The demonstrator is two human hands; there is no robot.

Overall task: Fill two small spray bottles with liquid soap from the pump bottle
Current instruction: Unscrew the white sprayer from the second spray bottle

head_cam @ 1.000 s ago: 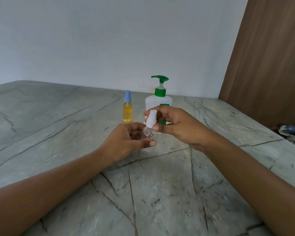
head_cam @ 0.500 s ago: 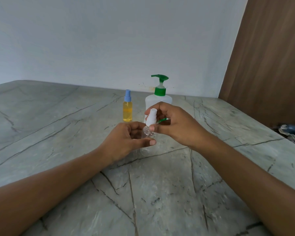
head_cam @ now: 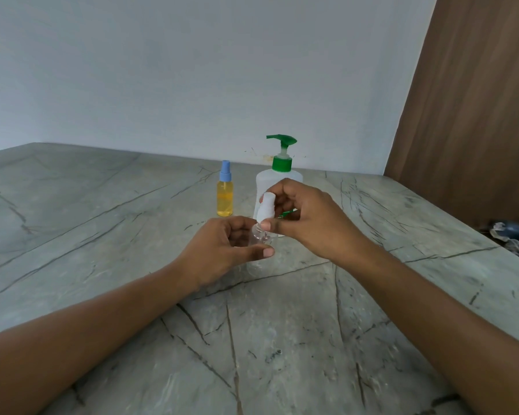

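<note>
Near the middle of the veined grey worktop (head_cam: 102, 235), the left hand (head_cam: 222, 250) curls its thumb and fingers around a clear small spray bottle (head_cam: 259, 236), while the right hand (head_cam: 309, 217) pinches the bottle's white spray cap (head_cam: 266, 206) right at the neck (whether it is threaded on cannot be told). Just behind the hands stands the white pump bottle (head_cam: 270, 181) with its green pump, and beside it to the left, upright and apart, a second spray bottle (head_cam: 224, 200), yellow-filled and blue-capped.
</note>
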